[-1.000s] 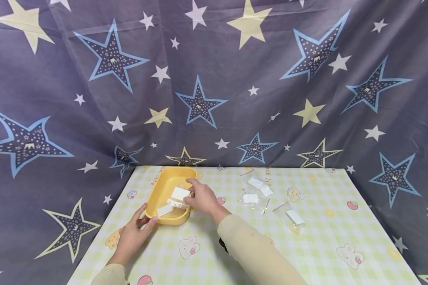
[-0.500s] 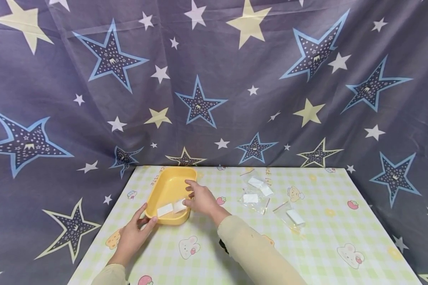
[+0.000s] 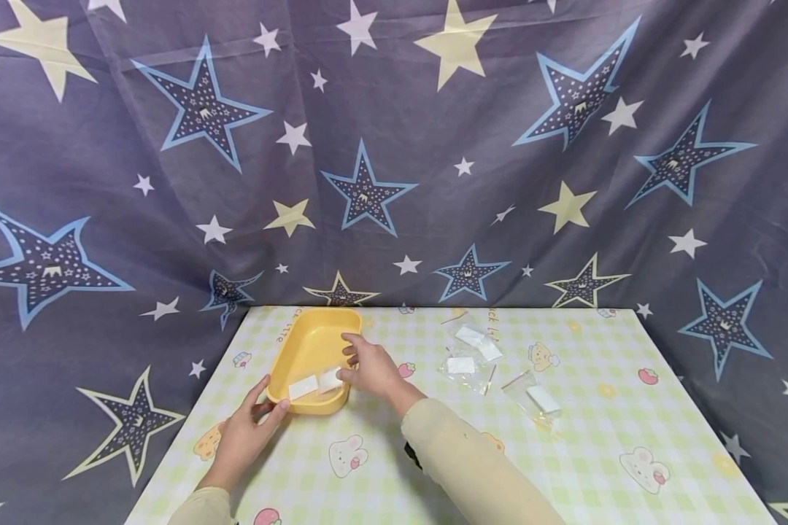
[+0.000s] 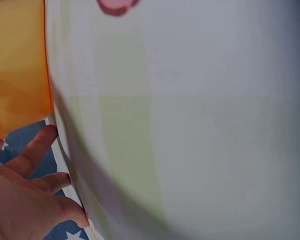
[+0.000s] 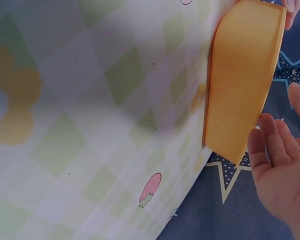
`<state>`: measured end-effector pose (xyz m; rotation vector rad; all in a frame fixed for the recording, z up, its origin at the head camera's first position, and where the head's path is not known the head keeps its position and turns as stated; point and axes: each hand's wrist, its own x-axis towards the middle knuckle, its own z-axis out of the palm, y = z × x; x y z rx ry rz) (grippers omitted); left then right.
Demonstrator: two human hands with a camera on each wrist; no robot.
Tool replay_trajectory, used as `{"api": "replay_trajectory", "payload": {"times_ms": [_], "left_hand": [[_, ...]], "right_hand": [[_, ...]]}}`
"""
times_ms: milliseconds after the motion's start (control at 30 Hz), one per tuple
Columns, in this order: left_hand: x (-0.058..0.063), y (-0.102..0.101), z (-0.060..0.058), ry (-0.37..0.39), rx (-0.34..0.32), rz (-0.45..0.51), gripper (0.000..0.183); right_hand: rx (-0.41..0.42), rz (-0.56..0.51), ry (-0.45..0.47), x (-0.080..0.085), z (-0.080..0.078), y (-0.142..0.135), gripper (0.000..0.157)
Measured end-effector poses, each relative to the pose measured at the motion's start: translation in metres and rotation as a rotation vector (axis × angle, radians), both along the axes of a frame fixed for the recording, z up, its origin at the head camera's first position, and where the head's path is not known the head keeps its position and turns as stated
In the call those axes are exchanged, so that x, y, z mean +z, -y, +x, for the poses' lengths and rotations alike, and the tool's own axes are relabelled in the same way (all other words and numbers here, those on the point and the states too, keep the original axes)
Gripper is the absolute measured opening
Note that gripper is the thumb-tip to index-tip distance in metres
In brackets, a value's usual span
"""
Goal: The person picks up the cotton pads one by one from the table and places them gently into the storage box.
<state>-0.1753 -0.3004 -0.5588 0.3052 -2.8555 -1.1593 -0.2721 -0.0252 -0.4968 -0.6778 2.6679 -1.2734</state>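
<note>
A yellow rectangular tray [image 3: 341, 401] stands at the back left of the table. Inside its near end lie two white blocks side by side, a left one [image 3: 303, 387] and a right one [image 3: 330, 380]; clear wrapping around them is hard to make out. My left hand [image 3: 246, 430] touches the tray's near left corner with thumb and forefinger, its other fingers spread in the left wrist view. Over the tray's right rim reaches my right hand [image 3: 376, 370], fingers relaxed and holding nothing visible. Its thumb is close to the right block; contact is unclear.
Several clear zip bags with white blocks lie right of the tray: a back pair [image 3: 478, 341], one nearer [image 3: 460, 365], another farther right [image 3: 543, 400]. A patterned checked cloth [image 3: 446, 459] covers the table. A star-printed curtain [image 3: 407, 219] hangs behind.
A second ago a wrapped white block was up at my right fingers above the tray. It has dropped beside the other block, and my right hand has let go. The left hand stays put.
</note>
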Motion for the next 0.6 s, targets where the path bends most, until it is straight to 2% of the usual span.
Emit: {"api": "replay_trajectory", "payload": {"times_ms": [200,467,600], "left_hand": [[0.000,0.000,0.000,-0.001,0.000,-0.010,0.090],[-0.001,0.000,0.000,0.020,0.008,-0.018,0.093],[-0.002,0.000,0.000,0.019,0.016,-0.036,0.093]], "right_hand": [[0.040,0.024,-0.007,0.000,0.002,-0.001,0.072],[0.207,0.113,-0.064,-0.004,0.011,0.008,0.065],[0.231,0.141,-0.082,-0.005,0.017,0.010,0.064]]}}
